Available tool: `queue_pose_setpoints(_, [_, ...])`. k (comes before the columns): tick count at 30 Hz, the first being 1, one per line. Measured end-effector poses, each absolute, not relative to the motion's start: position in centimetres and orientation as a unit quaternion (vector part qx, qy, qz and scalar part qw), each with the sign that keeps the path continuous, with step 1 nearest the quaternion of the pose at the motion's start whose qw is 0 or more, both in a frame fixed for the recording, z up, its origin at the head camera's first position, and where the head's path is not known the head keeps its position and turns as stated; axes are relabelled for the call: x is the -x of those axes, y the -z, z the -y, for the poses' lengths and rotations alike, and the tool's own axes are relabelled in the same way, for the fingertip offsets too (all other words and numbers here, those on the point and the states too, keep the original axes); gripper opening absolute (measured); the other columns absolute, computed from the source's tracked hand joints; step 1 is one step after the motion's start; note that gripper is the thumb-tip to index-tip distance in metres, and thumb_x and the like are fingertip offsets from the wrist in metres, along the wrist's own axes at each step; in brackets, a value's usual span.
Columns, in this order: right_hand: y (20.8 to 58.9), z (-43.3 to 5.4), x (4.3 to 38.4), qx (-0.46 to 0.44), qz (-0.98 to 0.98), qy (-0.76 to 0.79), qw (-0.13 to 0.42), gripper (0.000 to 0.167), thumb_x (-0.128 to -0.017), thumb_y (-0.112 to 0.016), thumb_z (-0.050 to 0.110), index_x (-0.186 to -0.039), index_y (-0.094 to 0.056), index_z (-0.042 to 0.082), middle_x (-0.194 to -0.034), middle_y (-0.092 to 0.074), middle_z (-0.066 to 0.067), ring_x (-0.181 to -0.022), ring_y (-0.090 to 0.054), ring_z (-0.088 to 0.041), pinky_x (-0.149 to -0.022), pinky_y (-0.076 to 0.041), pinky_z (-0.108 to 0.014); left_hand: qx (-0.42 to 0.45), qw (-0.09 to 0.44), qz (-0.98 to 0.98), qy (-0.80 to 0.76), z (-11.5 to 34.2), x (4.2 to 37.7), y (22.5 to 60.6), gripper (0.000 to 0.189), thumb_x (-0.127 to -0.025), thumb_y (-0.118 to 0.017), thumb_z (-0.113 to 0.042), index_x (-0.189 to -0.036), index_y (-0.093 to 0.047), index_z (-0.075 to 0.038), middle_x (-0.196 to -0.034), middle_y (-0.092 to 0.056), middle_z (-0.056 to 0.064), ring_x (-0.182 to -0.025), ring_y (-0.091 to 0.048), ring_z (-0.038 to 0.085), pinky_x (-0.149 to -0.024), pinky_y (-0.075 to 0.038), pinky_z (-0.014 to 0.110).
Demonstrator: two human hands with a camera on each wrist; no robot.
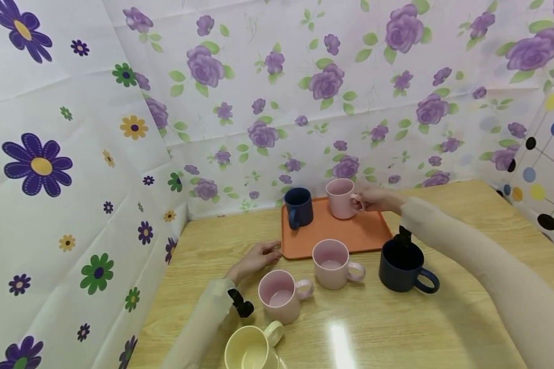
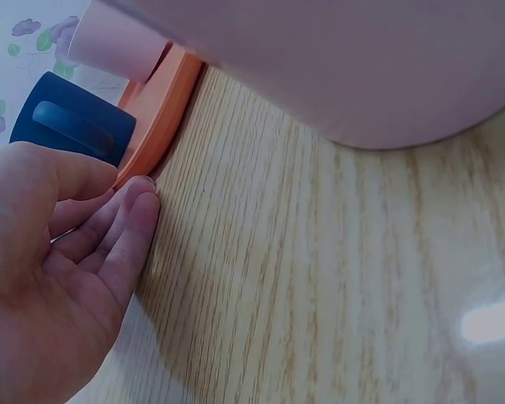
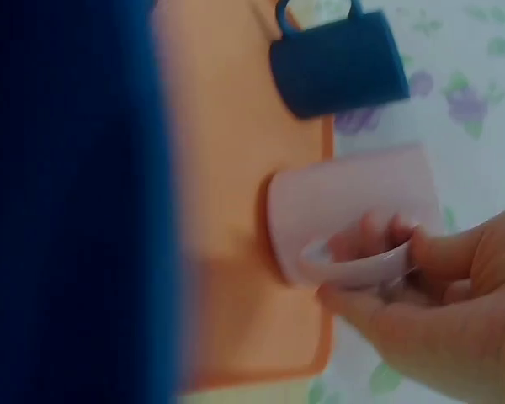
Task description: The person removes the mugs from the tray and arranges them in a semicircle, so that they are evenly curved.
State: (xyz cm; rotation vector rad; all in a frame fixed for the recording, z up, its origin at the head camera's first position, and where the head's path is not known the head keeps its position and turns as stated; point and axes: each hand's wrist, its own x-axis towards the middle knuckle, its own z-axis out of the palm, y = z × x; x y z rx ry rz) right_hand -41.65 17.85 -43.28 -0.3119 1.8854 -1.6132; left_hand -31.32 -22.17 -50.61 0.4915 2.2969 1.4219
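My right hand [image 1: 374, 199] grips the handle of a pink mug [image 1: 340, 200] at the back of the orange tray [image 1: 337, 237]. In the right wrist view, the fingers curl through and around that handle, and the mug's base is at the tray surface. Left of it on the tray stands a dark blue mug [image 1: 300, 206], its handle toward the front. My left hand [image 1: 258, 257] lies at the tray's left front corner, fingers relaxed and fingertips right at the edge, holding nothing.
In front of the tray stand two pink mugs, a nearer one [image 1: 280, 297] and a farther one [image 1: 331, 266]. A dark blue mug [image 1: 402, 266] sits to their right, under my right forearm. Nearest is a yellow mug [image 1: 251, 348]. Flowered cloth [image 1: 268, 77] hangs behind the wooden table [image 1: 397, 333].
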Motion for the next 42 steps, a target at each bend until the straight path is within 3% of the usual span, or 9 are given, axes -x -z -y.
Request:
queue_pose_setpoints(8, [44.2,-20.1,40.8,0.147,-0.7,0.633,0.297,0.03,-0.106,-0.028,0.01,-0.079,-0.034,0.001,-0.075,-0.033,-0.006,-0.068,-0.03,-0.017,-0.076,-0.042,-0.027,-0.179,0.197,-0.821,-0.506,22.1,31.1,50.8,0.048,-0.101,-0.046,-0.007,-0.145,-0.035,0.008,-0.12,-0.063,0.027,-0.103,-0.064,0.018,-0.089,-0.056,0.026])
queue_pose_setpoints(17, [40.6,-20.5,40.0,0.104,-0.7,0.651,0.274,0.026,-0.106,-0.03,0.017,-0.1,-0.051,0.002,-0.085,-0.057,0.0,-0.087,-0.062,-0.008,-0.081,-0.048,-0.022,-0.176,0.201,-0.822,-0.503,21.8,31.1,50.8,0.048,-0.102,-0.046,-0.007,-0.146,-0.035,0.007,-0.123,-0.061,0.027,-0.108,-0.063,0.024,-0.09,-0.056,0.026])
queue_pose_setpoints(20, [39.1,-20.8,39.4,0.105,-0.7,0.655,0.264,0.027,-0.106,-0.03,0.016,-0.103,-0.051,-0.001,-0.083,-0.06,0.001,-0.088,-0.065,-0.009,-0.082,-0.051,-0.022,-0.173,0.203,-0.822,-0.502,21.8,31.1,50.7,0.048,-0.102,-0.046,-0.007,-0.146,-0.035,0.006,-0.124,-0.061,0.027,-0.109,-0.063,0.024,-0.09,-0.056,0.027])
queue_pose_setpoints(26, [37.0,-21.8,38.3,0.099,-0.706,0.656,0.248,0.031,-0.106,-0.031,0.016,-0.125,-0.041,-0.007,-0.085,-0.064,0.002,-0.09,-0.067,-0.007,-0.083,-0.052,-0.021,-0.183,0.189,-0.824,-0.502,22.0,31.3,50.6,0.048,-0.102,-0.046,-0.008,-0.146,-0.035,0.007,-0.122,-0.061,0.027,-0.105,-0.063,0.019,-0.09,-0.056,0.027])
queue_pose_setpoints(34, [36.8,-24.2,36.2,0.11,-0.729,0.632,0.237,0.025,-0.105,-0.037,0.02,-0.109,-0.059,0.008,-0.09,-0.061,0.0,-0.092,-0.061,-0.008,-0.077,-0.049,-0.023,-0.181,0.197,-0.82,-0.506,22.5,30.9,50.7,0.049,-0.101,-0.047,-0.007,-0.146,-0.033,0.007,-0.121,-0.062,0.027,-0.101,-0.062,0.015,-0.087,-0.056,0.022])
queue_pose_setpoints(42, [36.4,-27.6,31.8,0.085,-0.755,0.618,0.205,0.024,-0.106,-0.037,0.02,-0.095,-0.056,0.01,-0.088,-0.056,0.002,-0.097,-0.064,-0.001,-0.082,-0.052,-0.019,-0.185,0.196,-0.821,-0.503,22.1,31.1,50.4,0.049,-0.102,-0.046,-0.009,-0.147,-0.034,0.006,-0.125,-0.059,0.028,-0.108,-0.063,0.021,-0.093,-0.055,0.029])
